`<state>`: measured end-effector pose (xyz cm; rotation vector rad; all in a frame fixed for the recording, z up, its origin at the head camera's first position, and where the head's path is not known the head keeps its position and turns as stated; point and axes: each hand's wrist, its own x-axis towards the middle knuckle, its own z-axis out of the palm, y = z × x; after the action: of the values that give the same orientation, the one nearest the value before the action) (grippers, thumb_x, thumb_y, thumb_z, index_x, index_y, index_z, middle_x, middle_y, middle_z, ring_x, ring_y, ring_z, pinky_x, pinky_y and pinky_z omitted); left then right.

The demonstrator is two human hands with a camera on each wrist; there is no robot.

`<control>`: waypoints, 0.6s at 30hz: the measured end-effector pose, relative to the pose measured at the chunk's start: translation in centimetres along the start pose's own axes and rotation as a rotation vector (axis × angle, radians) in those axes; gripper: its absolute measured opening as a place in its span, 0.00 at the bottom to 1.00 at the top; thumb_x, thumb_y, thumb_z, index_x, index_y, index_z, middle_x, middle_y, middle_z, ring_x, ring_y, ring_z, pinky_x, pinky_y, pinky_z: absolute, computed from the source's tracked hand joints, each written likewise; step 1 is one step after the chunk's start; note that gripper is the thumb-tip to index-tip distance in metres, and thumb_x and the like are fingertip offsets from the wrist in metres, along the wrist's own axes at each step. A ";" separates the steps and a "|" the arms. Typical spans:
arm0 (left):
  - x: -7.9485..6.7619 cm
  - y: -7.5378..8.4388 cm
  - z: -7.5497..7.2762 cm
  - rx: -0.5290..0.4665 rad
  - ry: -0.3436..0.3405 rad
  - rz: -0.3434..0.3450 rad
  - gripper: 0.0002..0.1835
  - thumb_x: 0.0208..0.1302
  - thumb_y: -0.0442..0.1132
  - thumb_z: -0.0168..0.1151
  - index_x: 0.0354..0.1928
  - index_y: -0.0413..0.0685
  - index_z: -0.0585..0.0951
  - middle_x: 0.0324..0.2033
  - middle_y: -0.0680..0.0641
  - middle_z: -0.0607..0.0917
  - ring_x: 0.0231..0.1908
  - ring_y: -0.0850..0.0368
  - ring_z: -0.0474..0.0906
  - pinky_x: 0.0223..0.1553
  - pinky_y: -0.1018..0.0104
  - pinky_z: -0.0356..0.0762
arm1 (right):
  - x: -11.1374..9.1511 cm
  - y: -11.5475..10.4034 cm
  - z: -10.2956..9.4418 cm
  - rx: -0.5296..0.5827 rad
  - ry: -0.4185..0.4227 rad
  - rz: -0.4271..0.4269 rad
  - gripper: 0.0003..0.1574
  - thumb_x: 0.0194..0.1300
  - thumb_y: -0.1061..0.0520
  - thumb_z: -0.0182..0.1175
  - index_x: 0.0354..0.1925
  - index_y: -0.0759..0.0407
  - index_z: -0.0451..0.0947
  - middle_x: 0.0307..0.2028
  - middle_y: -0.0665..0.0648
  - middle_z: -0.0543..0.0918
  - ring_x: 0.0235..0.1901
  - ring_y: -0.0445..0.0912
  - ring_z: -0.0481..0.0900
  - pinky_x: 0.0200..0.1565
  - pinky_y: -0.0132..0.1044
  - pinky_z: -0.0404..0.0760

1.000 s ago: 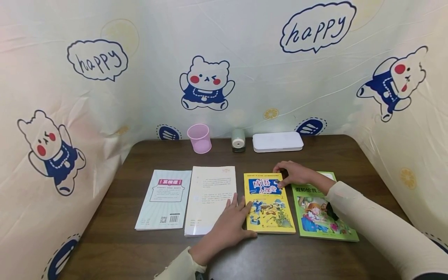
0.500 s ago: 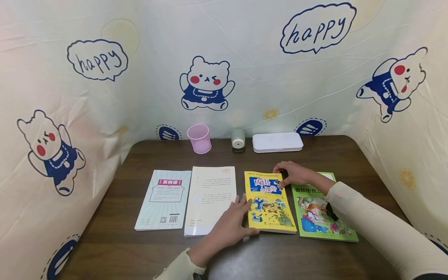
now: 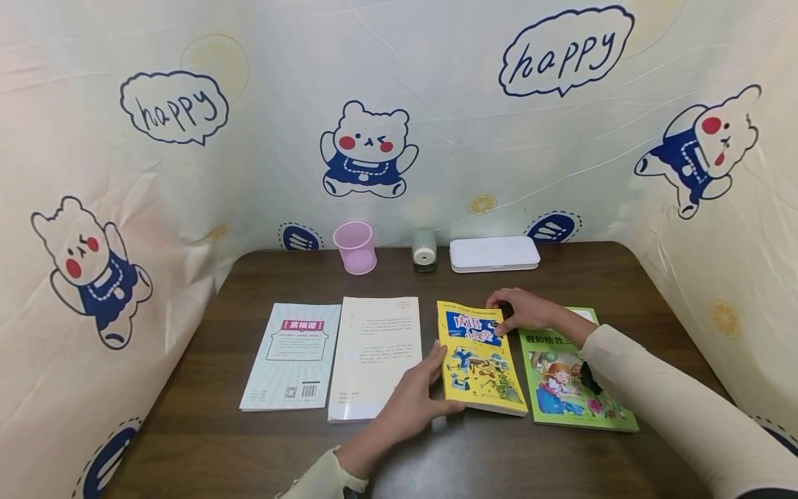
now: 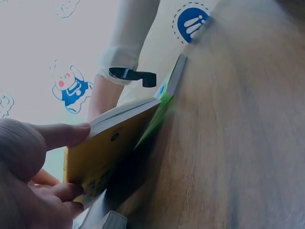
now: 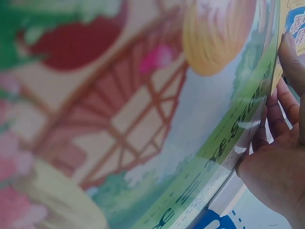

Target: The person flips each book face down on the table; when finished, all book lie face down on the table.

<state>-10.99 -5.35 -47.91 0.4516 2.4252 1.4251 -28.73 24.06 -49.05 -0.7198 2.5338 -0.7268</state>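
Note:
A yellow book (image 3: 476,378) with Chinese lettering and cartoon figures lies between both hands in the head view, its left side tilted up from the table. My left hand (image 3: 414,395) grips its left side near the lower corner; in the left wrist view the thumb (image 4: 66,135) presses the page edge and the other fingers lie on the cover. At the upper right corner, my right hand (image 3: 530,310) pinches the book between thumb and fingers. Under the right forearm is a green picture book (image 3: 580,388), its upper part partly covered. It fills most of the right wrist view.
Left of the yellow book lie a cream book (image 3: 377,326) and a pale blue book (image 3: 288,353). Along the table's back edge stand a pink cup (image 3: 357,251), a small green pencil sharpener (image 3: 424,249) and a white case (image 3: 494,254). A printed curtain (image 3: 274,166) surrounds the table.
The yellow book's left side has risen and the book has turned slightly. My left hand has shifted a little right and taken hold of its edge. The right hand has stayed at the upper corner.

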 end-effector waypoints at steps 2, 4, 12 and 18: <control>0.1 0.0 0.0 -0.060 0.008 0.003 0.57 0.56 0.46 0.80 0.80 0.41 0.55 0.80 0.41 0.51 0.77 0.54 0.56 0.77 0.49 0.53 | 0.0 -0.1 0.0 0.004 -0.001 0.000 0.32 0.58 0.41 0.77 0.55 0.52 0.78 0.51 0.53 0.79 0.53 0.51 0.71 0.58 0.54 0.72; 0.2 0.1 0.1 -0.115 0.016 -0.003 0.58 0.56 0.45 0.80 0.81 0.41 0.54 0.80 0.42 0.53 0.75 0.56 0.61 0.77 0.50 0.52 | -0.1 -0.1 0.0 0.009 -0.002 0.002 0.33 0.58 0.41 0.77 0.55 0.52 0.78 0.51 0.53 0.79 0.53 0.51 0.71 0.59 0.54 0.72; 0.2 0.2 0.0 -0.280 0.022 -0.005 0.55 0.60 0.46 0.78 0.81 0.43 0.53 0.78 0.46 0.61 0.73 0.57 0.66 0.77 0.48 0.51 | -0.1 -0.1 0.1 0.025 0.000 0.027 0.32 0.58 0.42 0.77 0.56 0.52 0.78 0.52 0.53 0.80 0.53 0.52 0.71 0.59 0.54 0.72; 0.2 0.3 0.3 -0.294 0.012 0.022 0.54 0.63 0.48 0.75 0.82 0.47 0.52 0.78 0.49 0.61 0.74 0.57 0.63 0.76 0.49 0.56 | -0.1 -0.2 0.0 0.057 0.005 0.042 0.33 0.58 0.44 0.78 0.56 0.54 0.78 0.53 0.55 0.80 0.53 0.53 0.72 0.61 0.56 0.73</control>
<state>-11.04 -4.95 -47.83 0.4011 2.1747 1.7612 -28.56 23.97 -48.87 -0.6441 2.5138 -0.7838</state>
